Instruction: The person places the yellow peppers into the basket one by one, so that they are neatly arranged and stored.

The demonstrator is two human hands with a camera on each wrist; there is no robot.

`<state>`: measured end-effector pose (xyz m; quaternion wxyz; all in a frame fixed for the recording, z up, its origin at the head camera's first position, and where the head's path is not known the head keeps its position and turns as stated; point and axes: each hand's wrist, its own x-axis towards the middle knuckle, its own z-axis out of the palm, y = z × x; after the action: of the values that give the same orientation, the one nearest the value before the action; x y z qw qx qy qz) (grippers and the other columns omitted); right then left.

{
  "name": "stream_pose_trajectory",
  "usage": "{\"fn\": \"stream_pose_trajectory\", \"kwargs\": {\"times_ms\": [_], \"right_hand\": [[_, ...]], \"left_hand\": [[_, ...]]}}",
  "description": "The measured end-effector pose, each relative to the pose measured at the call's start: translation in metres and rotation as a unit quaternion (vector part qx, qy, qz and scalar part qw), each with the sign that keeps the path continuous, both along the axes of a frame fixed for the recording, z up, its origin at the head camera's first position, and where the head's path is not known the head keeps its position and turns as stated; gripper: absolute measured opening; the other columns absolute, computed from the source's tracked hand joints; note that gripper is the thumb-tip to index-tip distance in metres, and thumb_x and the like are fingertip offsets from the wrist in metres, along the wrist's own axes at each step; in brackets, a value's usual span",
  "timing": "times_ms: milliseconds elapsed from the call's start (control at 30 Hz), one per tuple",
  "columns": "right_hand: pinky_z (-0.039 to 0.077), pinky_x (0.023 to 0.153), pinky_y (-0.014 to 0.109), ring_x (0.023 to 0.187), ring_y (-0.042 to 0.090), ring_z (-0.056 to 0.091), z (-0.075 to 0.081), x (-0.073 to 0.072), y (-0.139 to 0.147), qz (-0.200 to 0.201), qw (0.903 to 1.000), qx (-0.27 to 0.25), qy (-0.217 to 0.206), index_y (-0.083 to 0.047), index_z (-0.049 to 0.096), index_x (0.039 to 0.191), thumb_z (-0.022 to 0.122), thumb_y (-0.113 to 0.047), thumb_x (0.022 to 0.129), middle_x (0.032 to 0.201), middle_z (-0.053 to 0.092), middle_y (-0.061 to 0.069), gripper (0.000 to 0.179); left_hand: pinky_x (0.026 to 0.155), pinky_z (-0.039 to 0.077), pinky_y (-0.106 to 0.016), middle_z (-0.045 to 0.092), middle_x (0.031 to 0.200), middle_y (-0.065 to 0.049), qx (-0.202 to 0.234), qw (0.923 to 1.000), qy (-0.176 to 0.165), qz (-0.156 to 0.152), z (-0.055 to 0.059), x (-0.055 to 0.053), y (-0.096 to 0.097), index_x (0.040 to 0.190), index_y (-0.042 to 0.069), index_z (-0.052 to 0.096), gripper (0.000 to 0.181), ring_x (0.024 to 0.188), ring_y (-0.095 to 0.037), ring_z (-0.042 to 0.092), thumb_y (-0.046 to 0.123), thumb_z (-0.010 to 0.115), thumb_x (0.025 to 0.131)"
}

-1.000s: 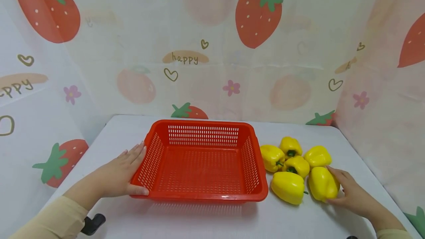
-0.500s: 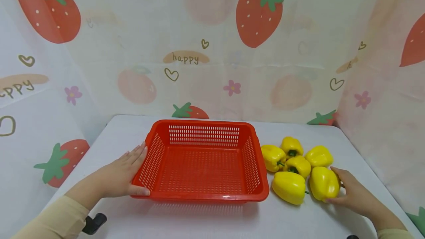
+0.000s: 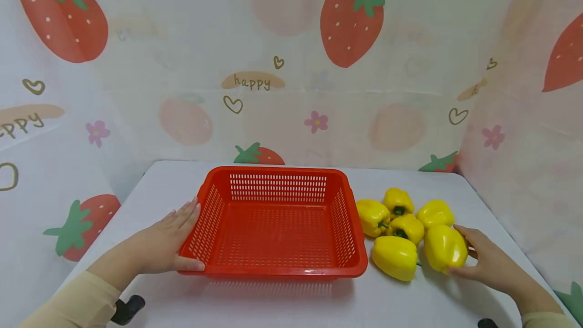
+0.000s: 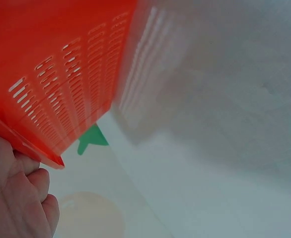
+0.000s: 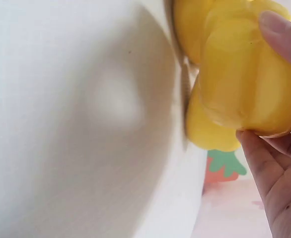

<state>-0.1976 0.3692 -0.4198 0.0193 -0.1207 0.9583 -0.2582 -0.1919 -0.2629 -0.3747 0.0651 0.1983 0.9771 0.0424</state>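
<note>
On the right side of the tabletop [image 3: 255,308], going by the head view, there's a yellow bell pepper [image 3: 445,248] in the person's right hand [image 3: 494,264], fingers round the far side and thumb at the near side, so that's a proper grasp. 5 more yellow peppers [image 3: 395,258] sit bunched just beside it, between the held pepper and a red plastic basket [image 3: 273,271]. The left hand [image 3: 161,242] isn't clenched on anything: fingers lie pretty straight along the outside of the basket's left wall, thumb resting on the rim at the near corner.

Left wrist cam: the basket's slotted wall fills the upper left, with the hand right at the rim. Part of the hand is hidden, so I can't tell how hard it's pressing. Looks like light, stiffish plastic to me, and the rim is the obvious spot to hold it.

Right wrist cam: the pepper is pinched between thumb and fingers on opposite sides. Seems to be just clear of the tabletop, with a big soft shadow beside it. My read: light and firm, but that glossy skin could be slippery, and if it's real it'd bruise under a hard squeeze (can't tell real from fake here). I'd hold it like this, across the fat middle, rather than by the stem
</note>
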Motion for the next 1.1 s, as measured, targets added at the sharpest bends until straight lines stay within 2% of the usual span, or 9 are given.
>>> {"fn": "stream_pose_trajectory", "kwargs": {"times_ms": [367, 467, 567, 667, 867, 933, 1000, 1100], "right_hand": [[0.046, 0.085, 0.047, 0.11, 0.036, 0.044, 0.013, 0.0, -0.001, 0.01, 0.9998, -0.01, 0.013, 0.009, 0.025, 0.137, 0.078, -0.036, 0.07, 0.128, 0.036, 0.025, 0.097], [0.049, 0.085, 0.026, 0.112, 0.016, 0.042, 0.018, -0.001, 0.0, 0.018, 0.9992, -0.018, 0.03, 0.007, 0.026, 0.137, 0.079, -0.035, 0.069, 0.129, 0.037, 0.023, 0.096], [0.041, 0.08, 0.005, 0.105, -0.007, 0.035, 0.025, -0.002, 0.0, 0.029, 0.998, -0.029, 0.047, 0.007, 0.027, 0.137, 0.079, -0.033, 0.069, 0.13, 0.037, 0.021, 0.095], [0.035, 0.078, -0.001, 0.1, -0.016, 0.03, 0.031, -0.004, -0.002, 0.037, 0.997, -0.031, 0.061, 0.006, 0.028, 0.137, 0.079, -0.032, 0.069, 0.13, 0.038, 0.021, 0.094], [0.031, 0.08, -0.003, 0.104, -0.012, 0.032, 0.042, -0.01, -0.006, 0.049, 0.9955, -0.024, 0.078, 0.005, 0.028, 0.138, 0.079, -0.035, 0.069, 0.131, 0.038, 0.021, 0.095], [0.031, 0.081, -0.002, 0.109, -0.004, 0.035, 0.045, -0.012, -0.009, 0.053, 0.9955, -0.02, 0.076, 0.005, 0.027, 0.138, 0.079, -0.036, 0.069, 0.131, 0.038, 0.021, 0.096], [0.039, 0.085, 0.006, 0.112, 0.009, 0.039, 0.05, -0.014, -0.012, 0.053, 0.9962, -0.012, 0.068, 0.005, 0.026, 0.139, 0.078, -0.038, 0.069, 0.131, 0.037, 0.021, 0.097], [0.045, 0.089, 0.028, 0.113, 0.027, 0.041, 0.055, -0.016, -0.018, 0.053, 0.9968, -0.002, 0.061, 0.005, 0.025, 0.139, 0.078, -0.039, 0.069, 0.132, 0.037, 0.021, 0.098]], "left_hand": [[0.106, 0.019, -0.054, 0.013, 0.151, -0.017, 0.005, 1.0, -0.004, 0.0, -0.001, 0.0, 0.0, 0.146, 0.001, 0.01, 0.121, 0.137, -0.035, 0.013, 0.075, 0.058, 0.063], [0.107, 0.019, -0.054, 0.012, 0.152, -0.016, 0.005, 1.0, -0.007, 0.002, 0.0, 0.0, 0.0, 0.146, 0.002, 0.01, 0.121, 0.137, -0.034, 0.013, 0.075, 0.058, 0.063], [0.107, 0.019, -0.054, 0.012, 0.152, -0.016, 0.007, 0.9999, -0.009, 0.001, 0.001, 0.0, 0.0, 0.146, 0.001, 0.01, 0.121, 0.137, -0.035, 0.013, 0.075, 0.058, 0.063], [0.106, 0.019, -0.055, 0.012, 0.151, -0.017, 0.008, 0.9999, -0.009, -0.001, 0.002, 0.0, 0.0, 0.146, 0.001, 0.01, 0.121, 0.137, -0.035, 0.013, 0.075, 0.058, 0.063], [0.106, 0.019, -0.055, 0.013, 0.151, -0.019, 0.005, 1.0, -0.003, -0.008, 0.001, 0.0, 0.0, 0.145, -0.001, 0.013, 0.121, 0.137, -0.035, 0.014, 0.078, 0.054, 0.063], [0.106, 0.019, -0.055, 0.012, 0.151, -0.019, 0.005, 1.0, -0.003, -0.008, 0.0, 0.0, 0.0, 0.145, -0.002, 0.014, 0.121, 0.137, -0.035, 0.014, 0.078, 0.054, 0.063], [0.106, 0.019, -0.055, 0.012, 0.151, -0.019, 0.005, 1.0, -0.004, -0.008, 0.0, -0.001, 0.0, 0.145, -0.002, 0.013, 0.121, 0.137, -0.035, 0.014, 0.077, 0.054, 0.063], [0.106, 0.019, -0.055, 0.012, 0.151, -0.018, 0.005, 0.9999, -0.008, -0.006, 0.0, -0.001, -0.001, 0.145, -0.001, 0.012, 0.121, 0.137, -0.035, 0.013, 0.078, 0.054, 0.063]]}}
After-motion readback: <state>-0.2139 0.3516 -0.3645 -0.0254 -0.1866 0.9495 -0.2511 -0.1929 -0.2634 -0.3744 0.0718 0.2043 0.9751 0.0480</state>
